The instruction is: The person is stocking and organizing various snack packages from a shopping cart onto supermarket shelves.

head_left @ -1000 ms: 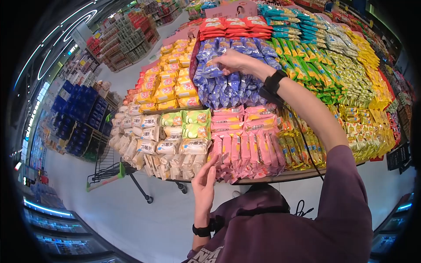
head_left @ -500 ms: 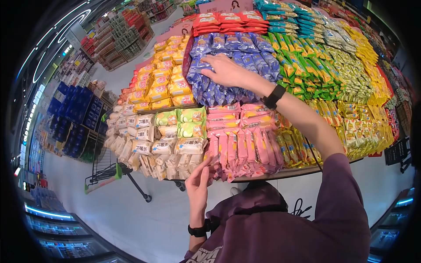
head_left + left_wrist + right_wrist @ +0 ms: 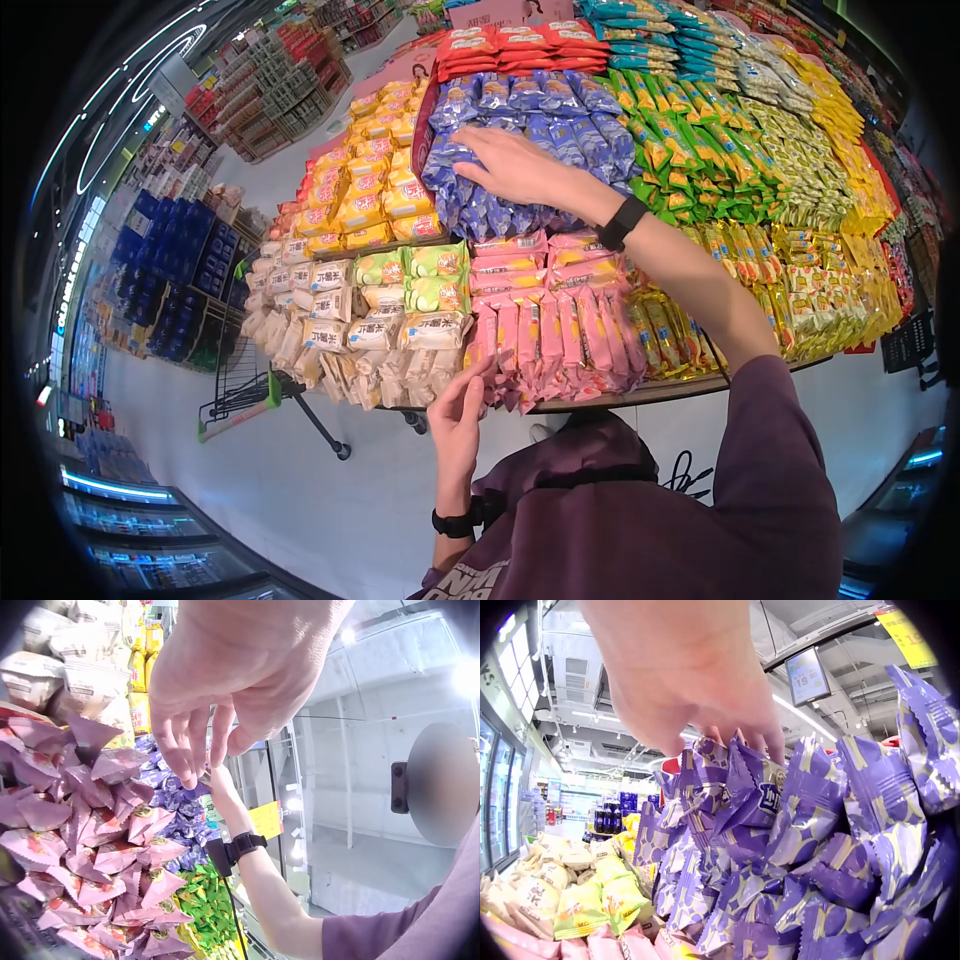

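Across the purple snack packs (image 3: 540,135) lies the right hand (image 3: 515,165), palm down with fingers extended toward the left edge of that pile. In the right wrist view the hand (image 3: 690,682) rests over the top purple packs (image 3: 754,791), its fingertips partly hidden behind them. The left hand (image 3: 457,425) is held low at the front edge, beside the pink packs (image 3: 540,340) and the cream packs (image 3: 345,330). Its fingers are loosely bent and hold nothing visible in the left wrist view, where the hand (image 3: 232,682) hangs near pink packs (image 3: 97,847).
Yellow packs (image 3: 365,190) stand left of the purple pile, green packs (image 3: 690,150) right of it, red packs (image 3: 520,50) behind. Two light-green packs (image 3: 437,275) sit in front. A shopping cart (image 3: 240,405) is at the lower left of the display.
The right hand, earlier bent at the fingers over the purple packs, has straightened its fingers and shifted slightly left and down. The left hand has moved slightly left.
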Action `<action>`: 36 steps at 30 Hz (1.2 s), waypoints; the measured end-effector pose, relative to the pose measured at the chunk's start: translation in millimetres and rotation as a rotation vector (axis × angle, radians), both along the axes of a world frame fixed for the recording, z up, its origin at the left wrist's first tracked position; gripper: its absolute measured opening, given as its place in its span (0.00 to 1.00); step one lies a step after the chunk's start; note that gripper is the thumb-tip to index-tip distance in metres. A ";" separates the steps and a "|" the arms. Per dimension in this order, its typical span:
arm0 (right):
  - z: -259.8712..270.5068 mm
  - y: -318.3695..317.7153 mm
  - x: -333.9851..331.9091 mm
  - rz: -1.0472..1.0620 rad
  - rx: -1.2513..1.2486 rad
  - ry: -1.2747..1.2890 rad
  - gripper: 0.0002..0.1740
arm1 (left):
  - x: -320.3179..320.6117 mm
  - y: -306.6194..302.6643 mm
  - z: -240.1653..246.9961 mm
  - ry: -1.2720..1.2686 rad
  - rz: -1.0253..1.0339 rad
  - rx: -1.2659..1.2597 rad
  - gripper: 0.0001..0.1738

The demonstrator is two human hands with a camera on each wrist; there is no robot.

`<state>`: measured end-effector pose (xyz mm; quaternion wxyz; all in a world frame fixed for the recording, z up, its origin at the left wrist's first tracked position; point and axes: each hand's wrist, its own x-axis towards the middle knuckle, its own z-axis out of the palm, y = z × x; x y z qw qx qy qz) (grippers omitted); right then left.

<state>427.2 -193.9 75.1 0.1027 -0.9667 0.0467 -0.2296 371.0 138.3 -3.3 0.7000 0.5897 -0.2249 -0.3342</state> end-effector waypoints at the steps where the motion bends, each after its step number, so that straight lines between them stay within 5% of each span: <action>1: 6.5 0.9 -2.9 0.006 0.090 0.092 0.32 | 0.1 0.8 -1.5 0.005 0.000 0.003 0.18; 10: 8.8 7.9 -18.1 -0.054 -0.065 0.128 0.40 | -5.1 -1.1 -0.5 0.034 -0.032 -0.019 0.17; 17: 10.6 79.8 -69.0 0.173 -0.278 0.069 0.40 | -3.3 -2.2 -5.0 0.050 -0.028 -0.029 0.18; 26: -37.7 164.0 -143.5 0.499 0.251 0.392 0.37 | 0.6 2.0 -19.3 0.059 0.022 0.012 0.12; 36: -54.8 186.9 -161.4 0.345 0.385 0.247 0.34 | -5.9 2.8 -32.4 0.103 -0.005 0.029 0.06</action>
